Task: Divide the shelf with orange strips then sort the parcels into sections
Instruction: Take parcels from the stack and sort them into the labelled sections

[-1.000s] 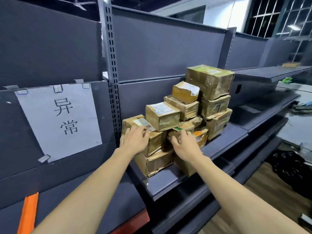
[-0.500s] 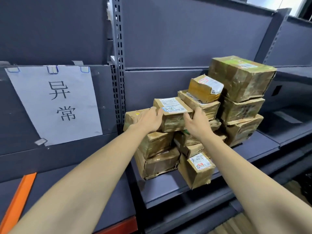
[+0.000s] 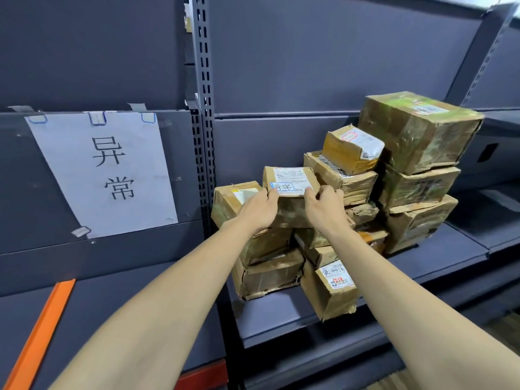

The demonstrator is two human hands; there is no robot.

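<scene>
We grip the labelled parcel (image 3: 289, 190) atop the parcel stack (image 3: 365, 209) with left hand (image 3: 260, 209) and right hand (image 3: 326, 206), fingers curled on its near edge.

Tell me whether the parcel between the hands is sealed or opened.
Sealed: the parcel has closed flaps, glossy tape and an intact label on top. Its underside is hidden.

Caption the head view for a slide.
Both hands, left hand and right hand, grip a labelled parcel atop the stacked pile on the grey shelf.
</scene>
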